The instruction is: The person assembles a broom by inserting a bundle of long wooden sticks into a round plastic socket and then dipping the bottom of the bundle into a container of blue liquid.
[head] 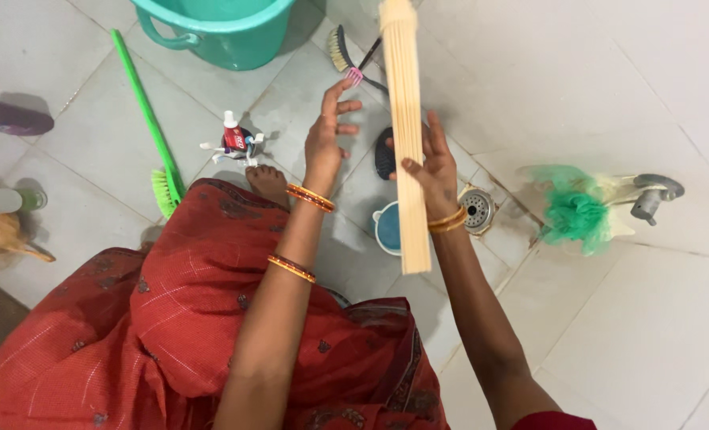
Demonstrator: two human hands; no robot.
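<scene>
My right hand grips a long bundle of pale wooden sticks, held upright in front of me over the tiled floor. My left hand is raised just left of the bundle with fingers spread, not touching it and holding nothing. Both wrists carry orange bangles. A red patterned garment covers my lap, and my bare foot shows at its edge.
A teal bucket stands at the top. A green-handled brush lies left, near a small holder with a tube. A blue mug, a floor drain, a dark brush and a green mesh scrubber lie around.
</scene>
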